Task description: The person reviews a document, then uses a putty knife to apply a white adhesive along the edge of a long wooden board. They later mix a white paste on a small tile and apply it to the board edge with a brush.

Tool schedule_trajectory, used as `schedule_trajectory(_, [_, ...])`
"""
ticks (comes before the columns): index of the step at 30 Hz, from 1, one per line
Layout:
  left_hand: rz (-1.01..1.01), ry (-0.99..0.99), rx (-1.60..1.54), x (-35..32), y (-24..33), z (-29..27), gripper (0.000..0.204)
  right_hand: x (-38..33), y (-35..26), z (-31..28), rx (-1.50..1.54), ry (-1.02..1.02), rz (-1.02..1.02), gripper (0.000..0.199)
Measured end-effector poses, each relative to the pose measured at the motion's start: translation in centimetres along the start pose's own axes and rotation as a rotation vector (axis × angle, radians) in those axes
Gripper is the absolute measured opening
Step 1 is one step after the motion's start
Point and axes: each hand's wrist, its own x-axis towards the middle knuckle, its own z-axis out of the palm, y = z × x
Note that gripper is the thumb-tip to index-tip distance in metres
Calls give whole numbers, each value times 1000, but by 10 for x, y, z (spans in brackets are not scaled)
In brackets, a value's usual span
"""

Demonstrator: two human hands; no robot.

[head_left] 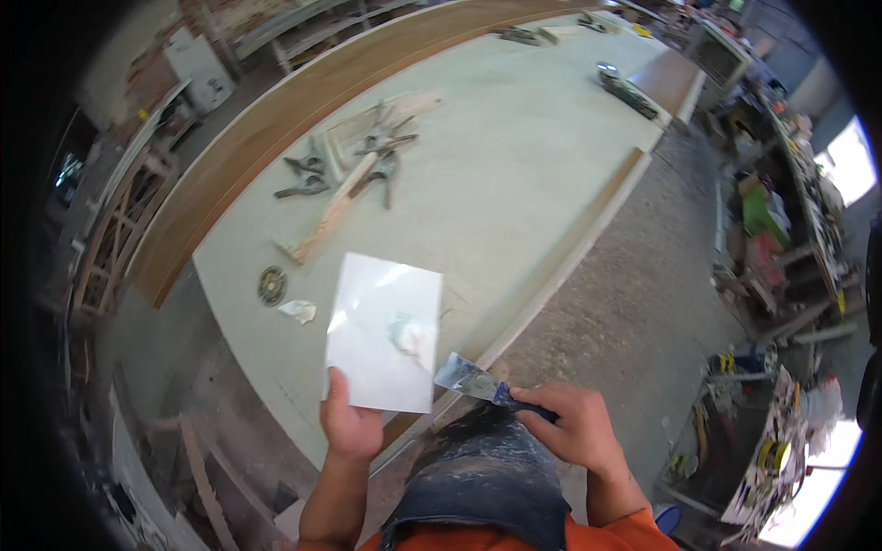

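Note:
My left hand (351, 419) grips a white rectangular board (372, 317) by its near left corner, the thumb on top. A small mound of whitish paste (412, 338) lies on the board, right of its middle. In my right hand (571, 424) is a putty knife (469, 376) with a dark blue handle and a wide metal blade. The blade points left, close to the board's near right edge, and its face looks smeared. Both hands are above the near end of a large pale table (496, 184).
Spring clamps (381, 170) and wooden strips (335, 211) lie on the table's left half. Nearer are a round slotted disc (272, 286) and a crumpled white scrap (298, 311). A power tool (627, 92) rests at the far right. Cluttered shelves (772, 239) line the right side.

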Motion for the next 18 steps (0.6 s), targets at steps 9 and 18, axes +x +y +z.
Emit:
schedule_trajectory(9, [25,-111,-100,11,4,-10,68,42,176,0,1197,727,557,43])
schedule_trajectory(18, [-28,50,-24,17,1,-2,70,114,255,11,1289,940,555,42])
